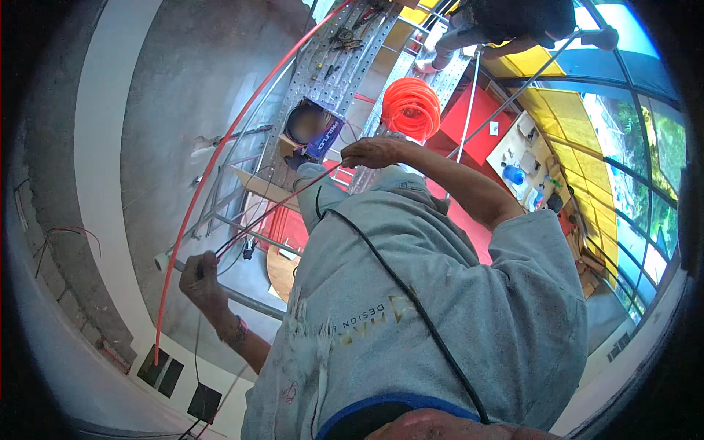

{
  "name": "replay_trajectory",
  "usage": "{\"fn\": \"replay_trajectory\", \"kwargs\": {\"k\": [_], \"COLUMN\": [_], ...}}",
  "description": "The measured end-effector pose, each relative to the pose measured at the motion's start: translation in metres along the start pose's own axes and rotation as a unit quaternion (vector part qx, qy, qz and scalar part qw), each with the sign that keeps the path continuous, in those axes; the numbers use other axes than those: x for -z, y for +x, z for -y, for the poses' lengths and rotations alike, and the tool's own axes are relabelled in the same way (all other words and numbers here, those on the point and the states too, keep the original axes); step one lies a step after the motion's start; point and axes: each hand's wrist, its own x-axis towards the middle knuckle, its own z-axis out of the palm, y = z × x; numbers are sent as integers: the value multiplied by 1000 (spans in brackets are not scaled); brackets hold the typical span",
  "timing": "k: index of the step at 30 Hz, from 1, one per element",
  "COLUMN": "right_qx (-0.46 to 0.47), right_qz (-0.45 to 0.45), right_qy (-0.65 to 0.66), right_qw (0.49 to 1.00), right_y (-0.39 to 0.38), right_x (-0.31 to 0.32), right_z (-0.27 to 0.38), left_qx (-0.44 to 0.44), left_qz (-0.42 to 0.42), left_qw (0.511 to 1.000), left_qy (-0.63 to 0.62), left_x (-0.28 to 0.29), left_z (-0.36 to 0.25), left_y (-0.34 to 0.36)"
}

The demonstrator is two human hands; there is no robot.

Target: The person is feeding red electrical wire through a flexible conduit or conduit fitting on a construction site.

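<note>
A red and a dark wire [273, 211] run stretched between my two hands in front of my body. My left hand [204, 284], out to the left, is closed with the wires at its fingertips. Farther ahead, my right hand [372, 152] pinches the other end of the stretch. Just beyond my feet, next to the right hand, stands a purple and blue cardboard box [331, 138] with a dark round thing in it, partly blurred. A thick black cord [400, 282] lies across my grey shirt.
An orange coil of tubing [411, 108] lies on perforated metal scaffold planks [334, 70]. A long red conduit [220, 150] passes on the left. Another person [513, 22] is at the far right. Dark square wall openings [204, 403] are at lower left; scaffold tubes [253, 302] cross below.
</note>
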Motion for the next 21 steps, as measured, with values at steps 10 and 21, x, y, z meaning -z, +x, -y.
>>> {"fn": "replay_trajectory", "kwargs": {"k": [10,21], "right_qx": [220,136], "right_qz": [-281,-106], "right_qy": [-151,-135], "right_qw": [922,976], "right_y": [17,80], "right_x": [53,12], "right_z": [175,179], "left_qx": [101,-27], "left_qz": [-24,169], "left_qw": [961,985], "left_qy": [-256,14], "left_x": [47,-28], "left_z": [92,38], "left_y": [-16,20]}}
